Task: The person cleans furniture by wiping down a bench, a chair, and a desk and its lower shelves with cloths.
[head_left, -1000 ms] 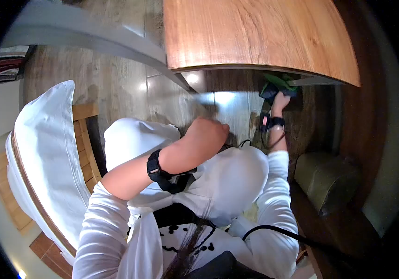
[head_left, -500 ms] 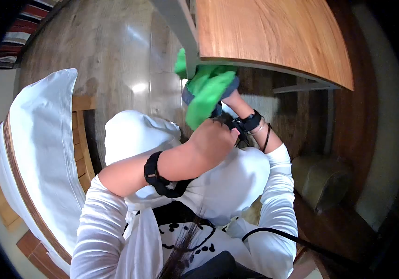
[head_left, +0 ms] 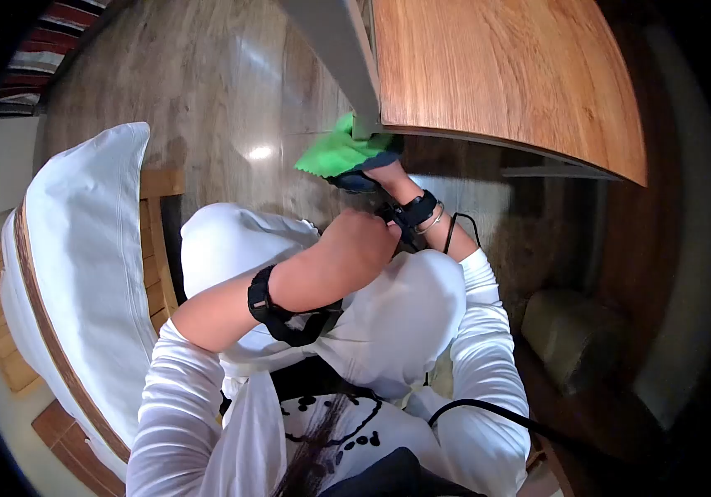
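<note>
My right hand [head_left: 384, 174] reaches out low under the table's corner. Its fingers are closed on a bright green cloth [head_left: 343, 155] with a dark blue underside. That cloth lies against the lower part of the grey table leg [head_left: 361, 91], partly around it. My left hand [head_left: 361, 242] is curled in front of my knees, close to the right wrist. Something small and black [head_left: 405, 229] shows by its fingertips, but I cannot make out what it is or whether the fingers grip it. Black bands sit on both wrists.
The wooden tabletop [head_left: 505, 66] overhangs at the upper right. A white-covered chair [head_left: 82, 265] stands at my left on the wood floor [head_left: 206, 124]. A rounded, dull-coloured object [head_left: 575, 340] sits at the right. A black cable [head_left: 505, 418] runs past my right arm.
The green cloth has been drawn down and spread out to the left of the table leg. Both hands have shifted slightly left, and the table appears lower and further right.
</note>
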### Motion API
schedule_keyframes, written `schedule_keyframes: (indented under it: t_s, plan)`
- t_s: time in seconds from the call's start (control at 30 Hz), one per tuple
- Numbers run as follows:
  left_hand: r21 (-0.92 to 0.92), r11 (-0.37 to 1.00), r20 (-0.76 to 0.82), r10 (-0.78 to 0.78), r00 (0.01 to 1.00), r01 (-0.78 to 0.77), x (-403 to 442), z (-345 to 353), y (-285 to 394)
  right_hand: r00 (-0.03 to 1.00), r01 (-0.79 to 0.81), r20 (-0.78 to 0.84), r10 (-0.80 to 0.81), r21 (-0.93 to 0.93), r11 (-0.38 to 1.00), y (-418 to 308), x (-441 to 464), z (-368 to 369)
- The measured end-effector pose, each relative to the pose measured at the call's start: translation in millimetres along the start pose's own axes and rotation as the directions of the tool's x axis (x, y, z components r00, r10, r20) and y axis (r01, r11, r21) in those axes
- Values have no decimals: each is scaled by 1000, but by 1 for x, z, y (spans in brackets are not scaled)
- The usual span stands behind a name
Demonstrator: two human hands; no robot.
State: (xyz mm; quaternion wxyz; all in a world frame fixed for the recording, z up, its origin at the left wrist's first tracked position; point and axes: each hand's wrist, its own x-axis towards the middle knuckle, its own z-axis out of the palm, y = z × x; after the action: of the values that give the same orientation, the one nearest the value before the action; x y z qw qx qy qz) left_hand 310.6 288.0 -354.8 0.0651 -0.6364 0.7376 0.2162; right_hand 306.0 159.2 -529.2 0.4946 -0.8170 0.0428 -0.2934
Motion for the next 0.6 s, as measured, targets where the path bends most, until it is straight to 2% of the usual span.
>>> schedule_keyframes:
  t_s: [0.03, 0.07, 0.1, 0.13, 0.17, 0.2, 0.27, 0.3, 0.33, 0.37, 0.4, 0.47, 0.5, 0.57, 0.6]
  plan:
    - [-3, 1000, 49, -8, 999, 8, 0, -4, 0, 998, -57, 0, 57, 97, 994, 2, -4, 3]
    - [1, 1000, 49, -9, 999, 9, 0, -3, -1, 997, -69, -36, 72, 93, 993, 7, -9, 9]
    - [38, 999, -44, 31, 999, -29, -1, 0, 0, 997, -68, -35, 71, 96, 993, 14, -13, 13]
    - [79, 995, -134, 74, 988, -64, -3, 2, -1, 989, -145, -4, 147, 147, 978, 22, -17, 17]
    - [75, 995, -135, 78, 988, -68, -7, 0, 0, 974, -228, 32, 226, 188, 955, 27, -21, 21]
    - [65, 996, -123, 62, 990, -54, -8, -1, 1, 974, -228, 34, 225, 194, 954, 37, -26, 27]
    - [57, 998, -115, 42, 992, -36, -8, -2, 0, 985, -173, 14, 173, 0, 985, 54, -34, 36]
    - [21, 1000, -41, 4, 999, -3, -8, -3, 0, 985, -171, 16, 171, 2, 985, 60, -39, 39]
    - [-11, 999, 35, -31, 999, 31, -8, -3, -1, 955, -294, 45, 292, 38, 955, 66, -43, 42]
    - [-7, 999, 35, -34, 999, 34, -9, -3, -2, 911, -411, 77, 406, 70, 909, 70, -46, 45]
    - [-11, 999, 13, -37, 999, 37, -11, -3, -4, 913, -406, 75, 401, 74, 911, 81, -51, 52]
    - [-14, 999, -9, -48, 999, 48, -13, -5, -8, 981, -192, -54, 185, -180, 965, 93, -58, 59]
    - [-31, 998, 16, -51, 999, 51, -13, -6, -10, 981, -191, -51, 185, -174, 966, 97, -61, 59]
    - [-33, 998, 37, -57, 998, 59, -14, -6, -13, 869, -472, 176, 463, 15, 881, 107, -59, 57]
    - [-35, 997, 25, -71, 997, 72, -14, -4, -14, 891, -448, 70, 449, -30, 893, 110, -57, 64]
